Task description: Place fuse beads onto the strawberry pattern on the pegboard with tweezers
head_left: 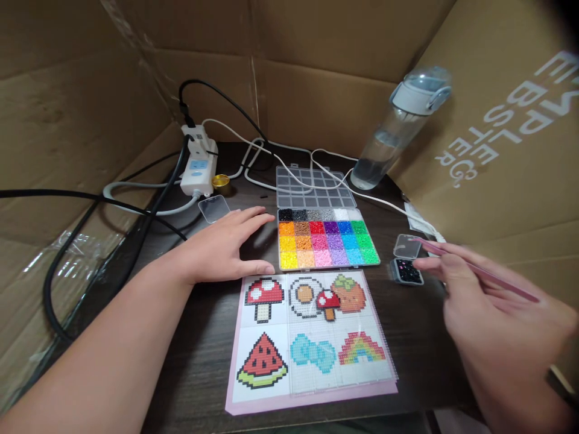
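Note:
My right hand grips pink tweezers, their tips by a small clear box of black beads with its lid raised. My left hand lies open on the dark table, fingers spread beside the sorted bead case. That case holds small beads in many colours, and its clear lid is folded back. Below it lies a pattern sheet with pixel pictures. A clear pegboard covers its right part, and a small mushroom with a red cap sits on top.
A water bottle stands at the back right. On the left are a white power strip, a gold-coloured cup, a clear lid and black cables. A white cable crosses the case's lid. Cardboard walls enclose the table.

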Available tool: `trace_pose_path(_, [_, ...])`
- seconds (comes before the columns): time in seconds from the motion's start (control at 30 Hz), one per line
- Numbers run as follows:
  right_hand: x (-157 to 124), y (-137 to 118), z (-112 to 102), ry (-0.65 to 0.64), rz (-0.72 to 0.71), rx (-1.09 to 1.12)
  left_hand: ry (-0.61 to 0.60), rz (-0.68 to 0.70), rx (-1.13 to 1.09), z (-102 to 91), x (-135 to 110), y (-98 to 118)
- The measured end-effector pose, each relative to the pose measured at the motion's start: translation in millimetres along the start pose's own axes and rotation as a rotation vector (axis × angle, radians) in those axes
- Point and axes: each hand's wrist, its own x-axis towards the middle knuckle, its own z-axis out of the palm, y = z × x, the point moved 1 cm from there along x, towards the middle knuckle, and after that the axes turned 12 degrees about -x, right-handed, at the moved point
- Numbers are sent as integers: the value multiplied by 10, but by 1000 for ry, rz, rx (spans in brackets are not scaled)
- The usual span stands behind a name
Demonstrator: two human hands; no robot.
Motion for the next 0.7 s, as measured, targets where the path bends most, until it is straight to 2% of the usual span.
trace_pose_path(0.07, [-40,12,79,-67,-27,37,0,1,8,1,-3,-5])
trace_pose_path(0.23, [-124,106,279,-243,20,108,-3,11,12,2,-5,-10])
trace_pose_path(0.4, [-135,197,364,-355,38,129,5,8,-8,2,-4,-12])
trace_pose_path(0.7, [-136,239,390,-394,28,124,5,4,2,10,-15,-33])
